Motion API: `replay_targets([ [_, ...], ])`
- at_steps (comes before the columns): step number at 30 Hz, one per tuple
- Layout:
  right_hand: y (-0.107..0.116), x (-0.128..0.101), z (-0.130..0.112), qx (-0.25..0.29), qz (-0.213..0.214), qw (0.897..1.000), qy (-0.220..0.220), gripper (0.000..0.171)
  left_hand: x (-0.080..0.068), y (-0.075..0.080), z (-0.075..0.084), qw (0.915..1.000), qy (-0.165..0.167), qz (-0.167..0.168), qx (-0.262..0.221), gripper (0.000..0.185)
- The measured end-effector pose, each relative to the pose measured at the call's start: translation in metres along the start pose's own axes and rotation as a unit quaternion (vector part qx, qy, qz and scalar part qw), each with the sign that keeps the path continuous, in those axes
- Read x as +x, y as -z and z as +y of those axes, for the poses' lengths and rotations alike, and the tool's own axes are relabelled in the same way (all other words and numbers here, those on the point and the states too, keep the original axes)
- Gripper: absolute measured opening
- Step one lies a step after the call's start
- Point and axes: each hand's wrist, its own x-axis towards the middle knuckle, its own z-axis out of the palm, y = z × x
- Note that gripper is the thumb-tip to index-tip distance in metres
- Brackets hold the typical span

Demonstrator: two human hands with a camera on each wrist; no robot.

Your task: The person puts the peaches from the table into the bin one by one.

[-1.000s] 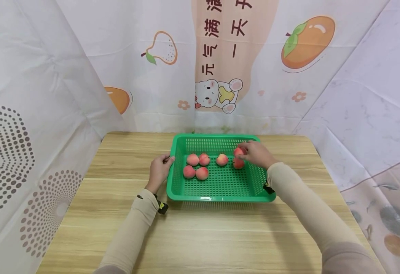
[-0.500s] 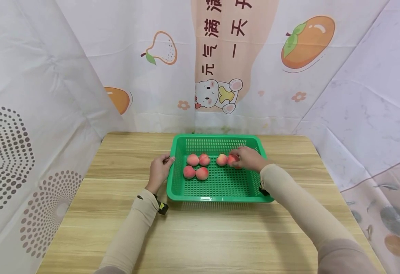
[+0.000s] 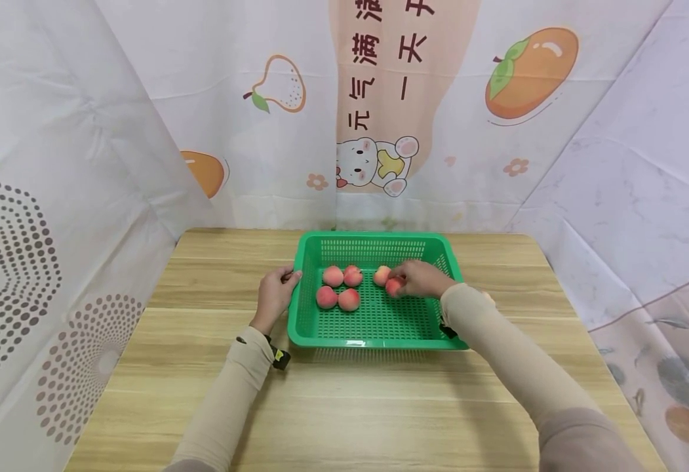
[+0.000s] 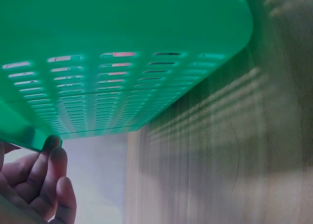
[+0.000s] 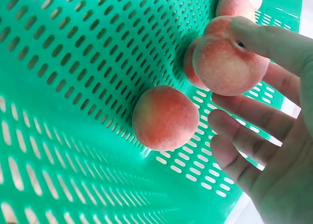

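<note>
A green plastic basket [image 3: 374, 342] with slotted walls stands on the table. My left hand [image 3: 274, 296] grips its left rim; in the left wrist view the fingertips [image 4: 57, 158] curl up against the rim's underside. My right hand [image 3: 423, 278] is down inside, holding a peach [image 5: 230, 70] between thumb and fingers. Beside this hand, another peach [image 5: 166, 117] lies on the basket floor, hidden by the hand in the head view. A yellowish-red peach [image 3: 381, 275] is just behind the held one. Several more, such as one pinkish peach [image 3: 326, 297], are grouped at the left.
Under the basket is a wood-grain table [image 3: 350, 413]. White printed curtains [image 3: 456, 177] hang along its back and sides. A dark wrist camera [image 3: 281, 358] sits below the left hand, close to the basket's front left corner.
My right hand has carried its peach leftward and then lower, from the basket's right side to beside the yellowish-red peach. The left hand stays on the rim.
</note>
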Motion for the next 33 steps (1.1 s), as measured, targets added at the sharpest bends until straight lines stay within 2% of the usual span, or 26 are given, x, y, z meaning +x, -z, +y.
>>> replay_targets([
  [4,-0.004,0.003,0.000,0.003,-0.019,1.000,-0.005,0.027,0.000,0.000,0.000,1.0000,0.001,-0.001,-0.003,0.040],
  [17,-0.016,0.005,0.002,-0.013,-0.045,0.999,-0.010,0.039,0.001,0.000,-0.001,1.0000,0.004,-0.003,-0.008,0.040],
  [33,-0.017,0.007,-0.001,-0.018,-0.075,0.997,-0.021,0.032,0.000,0.002,0.000,1.0000,0.001,-0.005,-0.002,0.040],
])
